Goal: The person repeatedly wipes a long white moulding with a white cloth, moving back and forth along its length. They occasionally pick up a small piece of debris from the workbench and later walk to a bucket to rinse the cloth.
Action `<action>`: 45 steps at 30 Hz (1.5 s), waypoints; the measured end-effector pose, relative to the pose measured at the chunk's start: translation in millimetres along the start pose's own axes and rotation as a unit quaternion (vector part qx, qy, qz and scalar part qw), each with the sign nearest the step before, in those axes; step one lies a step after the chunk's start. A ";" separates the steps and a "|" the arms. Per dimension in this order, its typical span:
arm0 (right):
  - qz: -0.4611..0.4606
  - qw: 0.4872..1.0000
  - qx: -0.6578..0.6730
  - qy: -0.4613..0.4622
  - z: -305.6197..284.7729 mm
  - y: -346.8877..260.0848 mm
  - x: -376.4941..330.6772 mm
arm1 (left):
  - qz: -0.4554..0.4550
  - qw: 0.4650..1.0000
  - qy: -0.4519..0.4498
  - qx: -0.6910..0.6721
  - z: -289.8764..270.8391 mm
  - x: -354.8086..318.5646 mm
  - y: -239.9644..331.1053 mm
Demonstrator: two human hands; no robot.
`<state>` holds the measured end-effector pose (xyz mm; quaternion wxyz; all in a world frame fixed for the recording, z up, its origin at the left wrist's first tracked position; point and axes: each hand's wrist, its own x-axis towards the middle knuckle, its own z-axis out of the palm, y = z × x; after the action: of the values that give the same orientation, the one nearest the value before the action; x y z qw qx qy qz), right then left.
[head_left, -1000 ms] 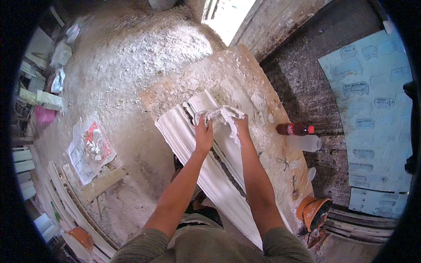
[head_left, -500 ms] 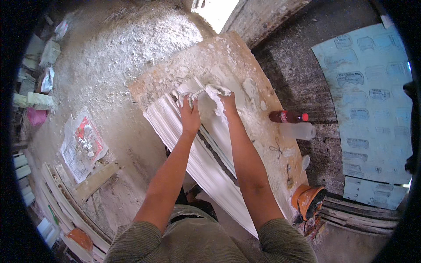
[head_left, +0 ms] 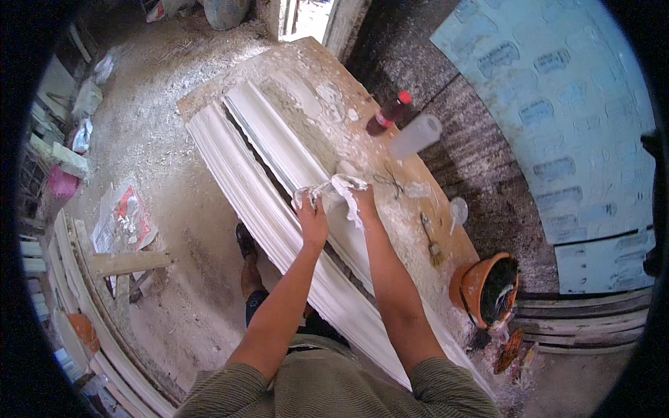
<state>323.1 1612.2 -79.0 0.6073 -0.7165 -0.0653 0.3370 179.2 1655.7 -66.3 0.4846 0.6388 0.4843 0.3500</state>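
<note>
A white plaster-coated clump (head_left: 340, 185), like soaked cloth or fibre, stretches between my two hands. My left hand (head_left: 311, 217) is closed on its left end, and my right hand (head_left: 365, 206) grips the other end, where a flap hangs down beside the fingers. Both hands are over a long white strip (head_left: 282, 136) with a smooth surface. Beside it on the left lies a long, ridged white moulding (head_left: 233, 177), parted from it by a narrow dark gap. Whether the clump touches the strip I cannot tell.
The plaster-spattered table (head_left: 313, 63) carries a red-capped bottle (head_left: 390, 113), a cloudy plastic bottle (head_left: 416, 136), a brush (head_left: 433, 249) and a clear cup (head_left: 458, 211). An orange bucket (head_left: 468, 287) stands by its right edge. Leftward are a wooden stand (head_left: 132, 262) and long mouldings (head_left: 104, 320).
My hands, still holding the white clump, have moved from the far end of the strips back toward me. The view has shifted, and more of my leg shows.
</note>
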 end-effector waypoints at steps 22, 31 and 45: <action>-0.068 0.995 -0.018 0.073 -431.0 158.6 -323.3 | -0.006 0.996 -0.093 -0.003 147.2 -544.4 3.2; -0.029 0.994 -0.070 0.085 -600.0 170.2 -477.4 | -0.013 0.998 -0.063 0.008 202.0 -756.2 24.3; -0.035 0.992 -0.012 0.117 -874.5 293.2 -640.7 | 0.020 0.999 -0.039 0.012 292.7 -1091.7 31.6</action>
<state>232.4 493.0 -57.6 0.6135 -0.7555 -0.0234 0.2287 144.1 525.9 -95.3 0.4882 0.6671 0.4567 0.3288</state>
